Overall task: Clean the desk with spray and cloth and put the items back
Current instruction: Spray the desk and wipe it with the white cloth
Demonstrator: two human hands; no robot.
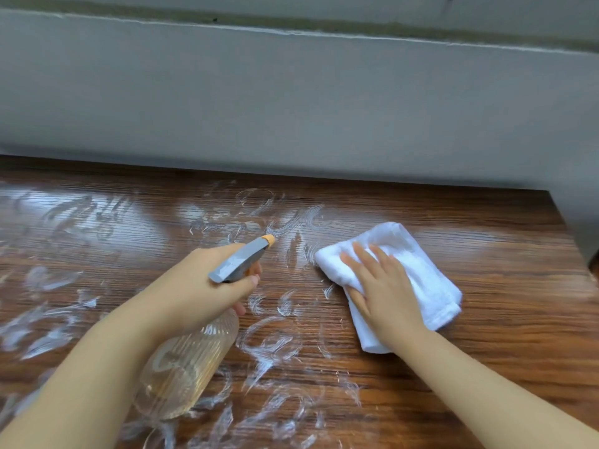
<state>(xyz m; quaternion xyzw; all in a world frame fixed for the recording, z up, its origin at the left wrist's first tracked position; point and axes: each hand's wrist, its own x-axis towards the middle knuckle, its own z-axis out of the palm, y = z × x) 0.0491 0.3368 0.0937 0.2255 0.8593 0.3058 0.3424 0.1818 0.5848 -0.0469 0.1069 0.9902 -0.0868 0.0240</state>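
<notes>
The right hand [385,286] lies flat on the soft white cloth [421,273] on the desk's [502,351] right side, while the left hand [201,286] grips the light, slippery spray bottle [188,361] by its neck.

One view only: head cam, worn by the person, looks fwd and down, close over the glossy brown wood-grain desk [453,367]. Faces the plain grey wall [291,102] behind the desk's far edge.

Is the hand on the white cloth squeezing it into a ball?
No, the right hand lies flat with straight fingers on the folded white cloth, pressing it onto the wooden desk.
</notes>
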